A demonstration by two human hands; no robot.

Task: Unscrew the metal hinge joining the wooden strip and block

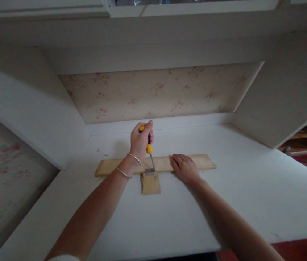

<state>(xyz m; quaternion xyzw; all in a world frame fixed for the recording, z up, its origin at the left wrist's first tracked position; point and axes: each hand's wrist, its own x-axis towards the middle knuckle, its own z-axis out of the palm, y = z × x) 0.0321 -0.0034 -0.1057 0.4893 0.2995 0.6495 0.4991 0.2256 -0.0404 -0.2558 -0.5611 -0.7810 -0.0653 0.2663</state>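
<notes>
My left hand [141,139] is closed around the yellow and black handle of a screwdriver [149,148]. The screwdriver's shaft slants down, and its tip meets a small metal hinge [150,171]. This hinge lies across the joint between a long, pale wooden board [123,165] and a short wooden piece [151,183] on the near side. To the right of the hinge, my right hand [185,167] grips the long board from above, its fingers bent over the far edge. Its thumb is partly hidden.
Two small screws, one [98,149] behind the other [105,155], lie beyond the board's left end. The white tabletop [186,221] sits inside a recess with side panels [283,87] and a low overhang [153,32]. Floral wallpaper [158,92] covers the back.
</notes>
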